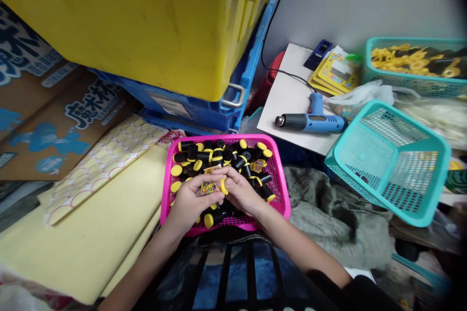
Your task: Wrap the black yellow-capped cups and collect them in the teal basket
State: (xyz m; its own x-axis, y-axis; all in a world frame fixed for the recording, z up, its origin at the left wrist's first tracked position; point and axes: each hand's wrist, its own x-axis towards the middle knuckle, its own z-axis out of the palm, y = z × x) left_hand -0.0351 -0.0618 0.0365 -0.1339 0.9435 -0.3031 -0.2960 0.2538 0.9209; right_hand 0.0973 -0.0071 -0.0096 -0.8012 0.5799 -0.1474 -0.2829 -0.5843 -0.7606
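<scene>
A pink plastic basket (281, 189) sits in front of me, filled with many small black canisters (239, 161) with yellow lids. Above its middle, my left hand (193, 194) and my right hand (241, 189) meet around one small canister with a colourful printed label (210, 187) and a yellow lid. My left fingers are closed about its labelled body, while my right fingers pinch it at the lid end. Another printed label (258, 165) shows among the canisters to the right of my hands. Parts of the held canister are hidden by my fingers.
Yellow (146, 24) and blue crates (189, 111) stack up ahead. A blue heat gun (314, 122) lies on a white table (282, 90) at right, near a tilted turquoise basket (443, 155) and another with yellow parts (401, 80). Sticker sheets (105, 165) and printed cardboard (65, 121) lie left.
</scene>
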